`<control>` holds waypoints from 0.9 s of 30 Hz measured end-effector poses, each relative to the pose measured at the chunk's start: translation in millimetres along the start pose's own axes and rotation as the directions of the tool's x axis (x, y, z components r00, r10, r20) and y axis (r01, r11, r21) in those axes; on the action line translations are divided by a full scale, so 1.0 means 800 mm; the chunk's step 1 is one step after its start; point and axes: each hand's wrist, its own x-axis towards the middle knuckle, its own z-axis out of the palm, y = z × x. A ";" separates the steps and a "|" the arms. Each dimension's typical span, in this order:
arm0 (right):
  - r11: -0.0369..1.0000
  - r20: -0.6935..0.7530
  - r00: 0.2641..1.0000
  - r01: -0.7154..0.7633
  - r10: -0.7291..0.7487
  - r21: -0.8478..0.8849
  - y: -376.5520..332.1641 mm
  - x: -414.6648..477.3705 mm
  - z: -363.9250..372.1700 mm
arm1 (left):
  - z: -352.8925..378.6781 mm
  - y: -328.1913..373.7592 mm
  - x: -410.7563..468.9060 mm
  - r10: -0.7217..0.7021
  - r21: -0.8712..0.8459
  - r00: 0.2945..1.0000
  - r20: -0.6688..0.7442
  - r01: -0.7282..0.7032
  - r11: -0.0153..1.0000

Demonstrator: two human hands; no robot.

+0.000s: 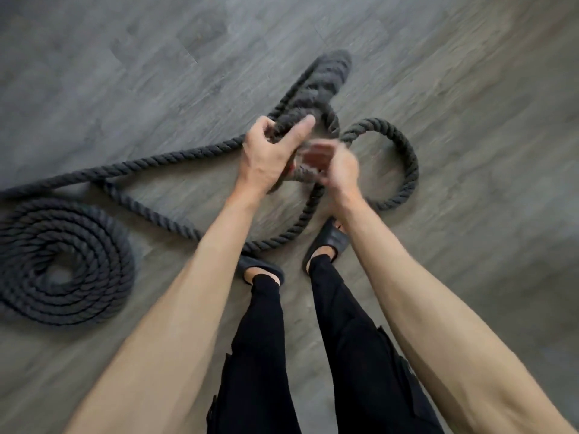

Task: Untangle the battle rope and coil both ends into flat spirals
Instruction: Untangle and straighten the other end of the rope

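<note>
Head view looks down on a person's two bare forearms reaching over a dark grey rope (150,161) that lies on a grey plank floor (125,73). The left hand (269,155) grips a raised stretch of the rope: its fingers (263,126) are curled round the far side and the thumb (300,126) lies straight along the near side. Beyond those fingertips the rope end (326,83) rises away from the hand, thick and blurred. The right hand (335,167) sits just beside the left thumb, close against the rope under the left palm. It is smeared by motion, so I cannot tell whether its fingers hold the rope or are only near it. Outward from the right hand's knuckles the rope bends into a wide loop (404,158) on the floor, then runs back beneath both wrists. Outward from the left hand's knuckles a long stretch trails off across the floor. Well apart from the fingers on that same side lies a finished flat spiral (62,261) of several tight turns. Beneath the wrists stand two feet in dark slippers (329,242), with black trousers (344,355) above them, and a curve of rope passes just ahead of the toes.
</note>
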 end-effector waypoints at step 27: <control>0.756 -0.016 0.824 0.511 -0.566 -0.410 0.038 -0.070 -0.053 | 0.056 0.000 0.047 -0.458 0.093 0.888 0.039 0.453 0.887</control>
